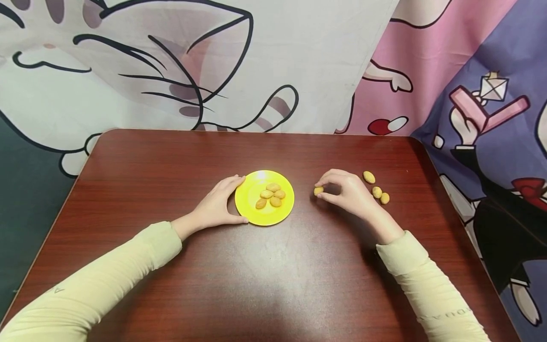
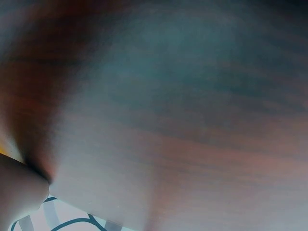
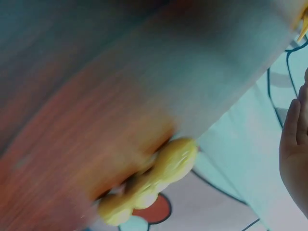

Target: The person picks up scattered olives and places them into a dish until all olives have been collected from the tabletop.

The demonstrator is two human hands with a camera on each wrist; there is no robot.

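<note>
On the table stands a round yellow plate [image 1: 243, 202] with several small yellow-brown oval pieces [image 1: 275, 202], like nuts or tiny potatoes. My left hand [image 1: 215, 203] holds the plate's left rim, thumb at the near side and fingers at the far side. To the right of the plate, my right hand [image 1: 348, 192] pinches one more oval piece [image 1: 318, 191] between thumb and fingers, low over the table. Three like pieces [image 1: 369, 177] lie just beyond that hand; the right wrist view has these yellow pieces [image 3: 175, 159] close up. In the left wrist view, only part of a hand [image 2: 21, 192] appears.
A dark red-brown wooden table [image 1: 265, 285] carries everything. Behind it hangs a white cloth [image 1: 320, 57] with a cartoon cat, and pink and purple printed cloth [image 1: 461, 61] borders the right side. Light sleeves [image 1: 128, 266] cover both forearms.
</note>
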